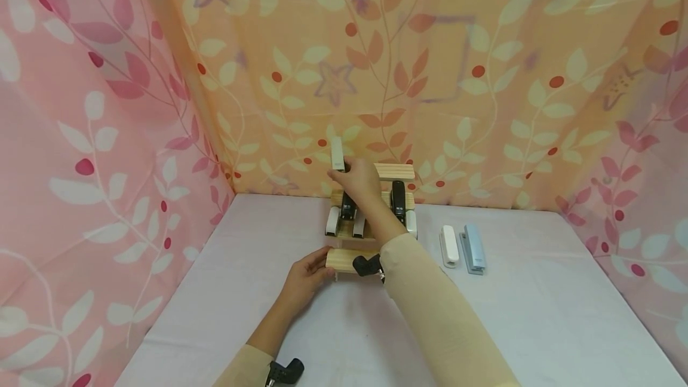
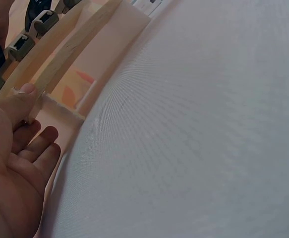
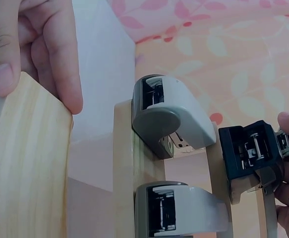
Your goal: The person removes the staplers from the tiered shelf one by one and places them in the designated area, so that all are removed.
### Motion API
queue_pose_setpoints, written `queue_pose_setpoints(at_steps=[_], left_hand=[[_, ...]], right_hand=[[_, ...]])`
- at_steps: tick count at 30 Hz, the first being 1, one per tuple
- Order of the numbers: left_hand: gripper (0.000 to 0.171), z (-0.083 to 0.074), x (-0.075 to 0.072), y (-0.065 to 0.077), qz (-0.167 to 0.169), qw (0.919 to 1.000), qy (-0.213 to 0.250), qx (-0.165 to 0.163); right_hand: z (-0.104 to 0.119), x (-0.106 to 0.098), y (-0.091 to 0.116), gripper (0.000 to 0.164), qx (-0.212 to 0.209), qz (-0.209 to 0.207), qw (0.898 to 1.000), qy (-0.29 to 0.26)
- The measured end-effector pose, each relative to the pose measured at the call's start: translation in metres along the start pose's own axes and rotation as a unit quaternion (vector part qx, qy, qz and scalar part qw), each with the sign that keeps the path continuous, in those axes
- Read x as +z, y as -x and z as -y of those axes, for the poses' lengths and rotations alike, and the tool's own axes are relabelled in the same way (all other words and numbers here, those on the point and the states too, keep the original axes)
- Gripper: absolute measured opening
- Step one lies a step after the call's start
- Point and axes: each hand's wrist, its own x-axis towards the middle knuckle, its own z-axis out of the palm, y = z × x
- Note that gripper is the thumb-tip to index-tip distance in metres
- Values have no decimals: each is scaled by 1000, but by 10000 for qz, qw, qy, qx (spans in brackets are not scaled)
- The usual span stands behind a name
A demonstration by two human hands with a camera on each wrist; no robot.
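Observation:
A tiered wooden rack (image 1: 344, 260) stands on the table with staplers on its middle steps. My left hand (image 1: 306, 278) grips the left end of its front board, thumb and fingers on either side. Over the rack's back left part, my right hand (image 1: 361, 183) holds a pale stapler (image 1: 337, 155) upright by its lower end. Below that hand are a black stapler (image 1: 348, 206), a white stapler (image 1: 333, 221) and another pale one (image 1: 359, 226). Farther right on the rack are a black stapler (image 1: 398, 199) and a white one (image 1: 411, 223), partly behind my right forearm.
To the right of the rack, a white stapler (image 1: 449, 246) and a light blue stapler (image 1: 474, 249) lie side by side on the white-covered table (image 1: 537, 315). A patterned orange curtain (image 1: 430, 76) hangs close behind the rack, and a pink one (image 1: 107, 166) borders the left.

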Motion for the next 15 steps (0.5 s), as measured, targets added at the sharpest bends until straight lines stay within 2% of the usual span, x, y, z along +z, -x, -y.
queue_pose_setpoints(at_steps=[8,15], left_hand=[[62,-1,0,1,4,10000,43,49],[62,0,0,0,-28,10000,-6,70]], right_hand=[[1,-2,2,33,-9,-61,9999,-97],[2,-4,1,30,78,-297,9992,-266]])
